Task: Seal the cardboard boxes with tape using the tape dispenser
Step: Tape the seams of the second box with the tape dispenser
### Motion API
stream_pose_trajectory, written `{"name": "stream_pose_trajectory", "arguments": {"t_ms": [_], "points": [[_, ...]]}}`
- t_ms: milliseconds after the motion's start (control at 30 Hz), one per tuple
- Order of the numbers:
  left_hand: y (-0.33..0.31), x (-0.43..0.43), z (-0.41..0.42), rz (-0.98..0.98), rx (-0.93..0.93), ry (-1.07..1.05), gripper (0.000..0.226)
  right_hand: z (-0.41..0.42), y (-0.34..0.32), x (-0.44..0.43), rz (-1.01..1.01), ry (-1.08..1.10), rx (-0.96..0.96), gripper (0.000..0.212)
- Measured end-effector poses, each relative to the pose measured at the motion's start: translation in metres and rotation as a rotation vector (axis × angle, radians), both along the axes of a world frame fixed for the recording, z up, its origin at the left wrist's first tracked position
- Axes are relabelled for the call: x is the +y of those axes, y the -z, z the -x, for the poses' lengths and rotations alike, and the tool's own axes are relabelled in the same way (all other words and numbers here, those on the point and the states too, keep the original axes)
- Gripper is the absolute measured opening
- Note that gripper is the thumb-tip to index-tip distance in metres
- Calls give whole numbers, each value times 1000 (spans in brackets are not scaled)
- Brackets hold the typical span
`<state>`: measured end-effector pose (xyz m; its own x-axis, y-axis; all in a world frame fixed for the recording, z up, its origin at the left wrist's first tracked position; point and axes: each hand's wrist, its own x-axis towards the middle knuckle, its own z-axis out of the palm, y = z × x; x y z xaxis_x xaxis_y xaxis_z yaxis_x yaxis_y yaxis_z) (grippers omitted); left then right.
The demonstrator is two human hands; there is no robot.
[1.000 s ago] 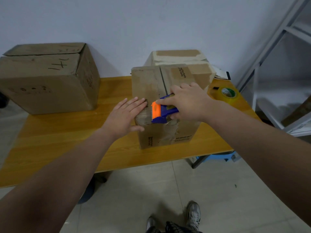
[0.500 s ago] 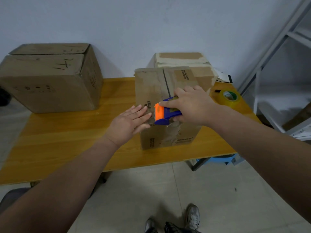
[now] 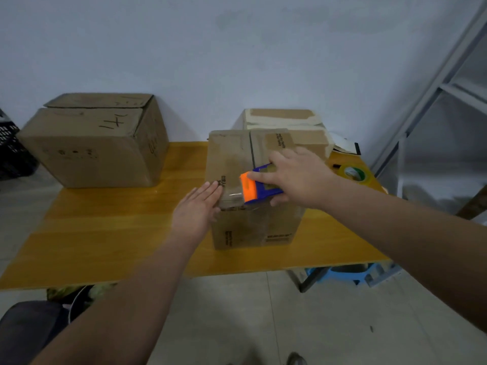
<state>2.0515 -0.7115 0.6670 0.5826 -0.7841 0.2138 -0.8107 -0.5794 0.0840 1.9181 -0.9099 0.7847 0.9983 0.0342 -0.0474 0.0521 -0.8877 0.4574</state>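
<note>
A small cardboard box [image 3: 232, 154] stands near the front of the wooden table [image 3: 105, 233], its top flaps meeting at a dark centre seam. My right hand [image 3: 297, 177] grips the blue and orange tape dispenser [image 3: 253, 187], which lies on the box's top near the front edge. A short strip of clear tape shows just left of the orange blade. My left hand [image 3: 197, 209] lies flat with straight fingers against the box's front left corner. A second small box [image 3: 284, 119], patched with pale tape, stands right behind the first.
A large closed cardboard box [image 3: 95, 143] sits at the table's back left. A roll of tape [image 3: 354, 173] lies at the right end of the table. A grey metal shelf frame [image 3: 432, 83] rises on the right. A blue stool [image 3: 347, 273] is under the table's right end.
My right hand has moved the dispenser slightly back along the box top. My left hand slid down from the top to the front left corner. The head camera has tilted up.
</note>
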Motion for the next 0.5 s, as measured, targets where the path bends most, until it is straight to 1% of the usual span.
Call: {"name": "stream_pose_trajectory", "arguments": {"t_ms": [67,167,267,500], "points": [[0,0,1,-4,1,-23,52,28,-8,-33,-25,65,-21,75],[0,-5,5,-11,0,-37,52,56,-5,-58,7,122,-5,71],[-1,-8,9,0,15,-71,52,50,2,-56,23,114,25,68],[-6,-12,20,-23,-22,-127,55,40,9,-60,-15,89,46,67]]}}
